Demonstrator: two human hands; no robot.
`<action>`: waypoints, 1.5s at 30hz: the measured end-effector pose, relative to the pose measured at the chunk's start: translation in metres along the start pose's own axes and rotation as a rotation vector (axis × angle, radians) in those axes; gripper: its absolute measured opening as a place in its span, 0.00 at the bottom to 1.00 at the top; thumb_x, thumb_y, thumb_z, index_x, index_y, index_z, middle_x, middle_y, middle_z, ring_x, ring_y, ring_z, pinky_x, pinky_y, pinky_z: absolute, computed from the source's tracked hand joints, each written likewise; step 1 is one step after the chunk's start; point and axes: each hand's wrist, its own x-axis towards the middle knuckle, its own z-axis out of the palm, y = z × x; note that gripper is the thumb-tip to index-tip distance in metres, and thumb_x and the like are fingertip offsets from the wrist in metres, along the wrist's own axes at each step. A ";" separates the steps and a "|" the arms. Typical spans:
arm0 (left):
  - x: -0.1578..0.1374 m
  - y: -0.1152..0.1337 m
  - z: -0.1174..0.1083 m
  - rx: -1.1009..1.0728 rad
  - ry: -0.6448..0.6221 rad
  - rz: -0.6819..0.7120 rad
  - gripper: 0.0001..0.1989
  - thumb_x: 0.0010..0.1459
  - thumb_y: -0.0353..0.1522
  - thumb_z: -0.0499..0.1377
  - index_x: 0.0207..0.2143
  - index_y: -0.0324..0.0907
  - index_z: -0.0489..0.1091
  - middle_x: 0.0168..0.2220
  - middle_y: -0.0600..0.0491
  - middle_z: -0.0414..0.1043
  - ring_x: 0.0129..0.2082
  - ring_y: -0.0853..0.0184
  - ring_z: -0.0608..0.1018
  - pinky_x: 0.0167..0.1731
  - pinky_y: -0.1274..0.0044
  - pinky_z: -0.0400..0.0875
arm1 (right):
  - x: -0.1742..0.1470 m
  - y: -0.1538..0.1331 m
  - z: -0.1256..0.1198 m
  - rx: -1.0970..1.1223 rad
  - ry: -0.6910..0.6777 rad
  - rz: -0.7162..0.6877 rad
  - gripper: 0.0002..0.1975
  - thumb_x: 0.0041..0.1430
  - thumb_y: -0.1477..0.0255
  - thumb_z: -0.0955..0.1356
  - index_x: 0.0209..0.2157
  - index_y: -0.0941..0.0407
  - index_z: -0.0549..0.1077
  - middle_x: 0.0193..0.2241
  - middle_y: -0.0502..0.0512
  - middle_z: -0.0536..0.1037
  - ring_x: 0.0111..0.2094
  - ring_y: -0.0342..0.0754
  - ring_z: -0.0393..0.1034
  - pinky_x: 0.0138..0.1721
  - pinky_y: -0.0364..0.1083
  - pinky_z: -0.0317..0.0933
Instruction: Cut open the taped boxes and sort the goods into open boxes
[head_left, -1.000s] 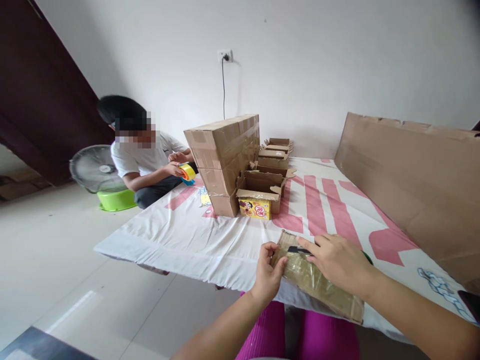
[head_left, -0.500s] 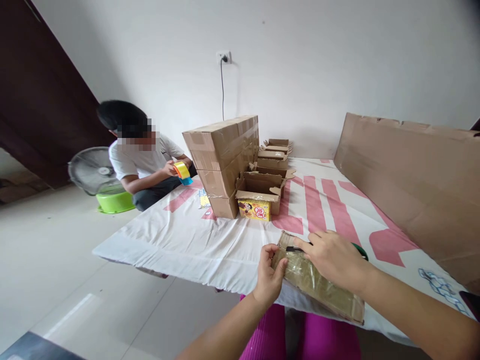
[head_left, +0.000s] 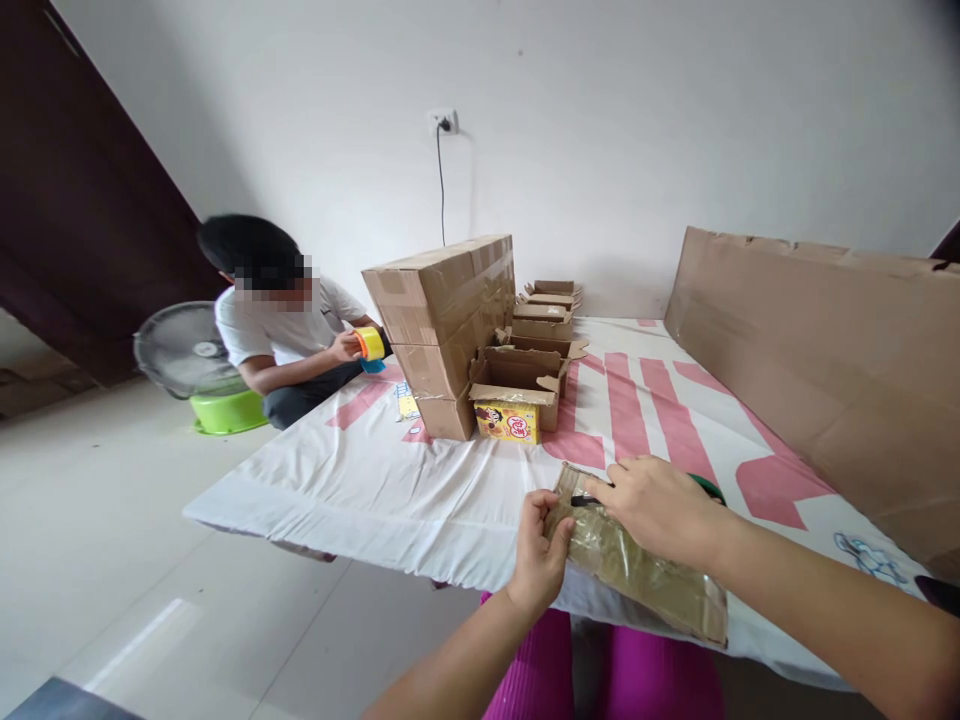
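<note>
A flattened cardboard box (head_left: 645, 572), covered with shiny clear tape, lies tilted over the near edge of the table. My left hand (head_left: 541, 545) pinches its left end between thumb and fingers. Closed around what looks like a pair of scissors, my right hand (head_left: 652, 505) rests over the upper part of the cardboard. The dark blade (head_left: 583, 501) points left against the taped surface near my left fingers. Behind my right hand shows a green curved handle (head_left: 707, 488); the middle of the tool is hidden by my hand.
Stacked taped cartons (head_left: 442, 345) stand mid-table, with several open boxes (head_left: 517, 372) beside them and a yellow printed packet (head_left: 508, 421) in front. A large cardboard panel (head_left: 817, 370) stands at right. At left, a co-worker (head_left: 289, 330) holds a yellow roll (head_left: 369, 344) near a fan (head_left: 187, 350).
My right hand and the green handle have shifted slightly left and up. My left hand keeps its hold on the cardboard. The co-worker's roll has turned and moved slightly right.
</note>
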 end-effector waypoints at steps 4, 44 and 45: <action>0.000 -0.002 -0.001 0.012 -0.009 0.015 0.12 0.61 0.39 0.60 0.43 0.44 0.64 0.38 0.52 0.66 0.38 0.65 0.72 0.40 0.74 0.68 | 0.000 -0.003 0.002 -0.028 -0.014 -0.022 0.16 0.57 0.83 0.65 0.46 0.56 0.73 0.32 0.56 0.79 0.33 0.53 0.74 0.30 0.47 0.60; -0.004 0.031 -0.027 -0.003 -0.370 0.134 0.06 0.61 0.32 0.61 0.39 0.46 0.67 0.40 0.51 0.64 0.42 0.64 0.70 0.42 0.74 0.67 | -0.092 0.012 0.029 -0.033 -0.114 0.183 0.26 0.52 0.84 0.69 0.53 0.52 0.73 0.30 0.53 0.79 0.30 0.52 0.77 0.29 0.48 0.65; -0.005 0.034 -0.028 -0.009 -0.382 0.150 0.05 0.60 0.31 0.61 0.38 0.46 0.66 0.39 0.52 0.64 0.40 0.65 0.70 0.39 0.75 0.67 | -0.093 0.013 0.028 -0.007 -0.103 0.185 0.25 0.53 0.82 0.69 0.52 0.51 0.73 0.30 0.52 0.79 0.30 0.52 0.76 0.29 0.48 0.65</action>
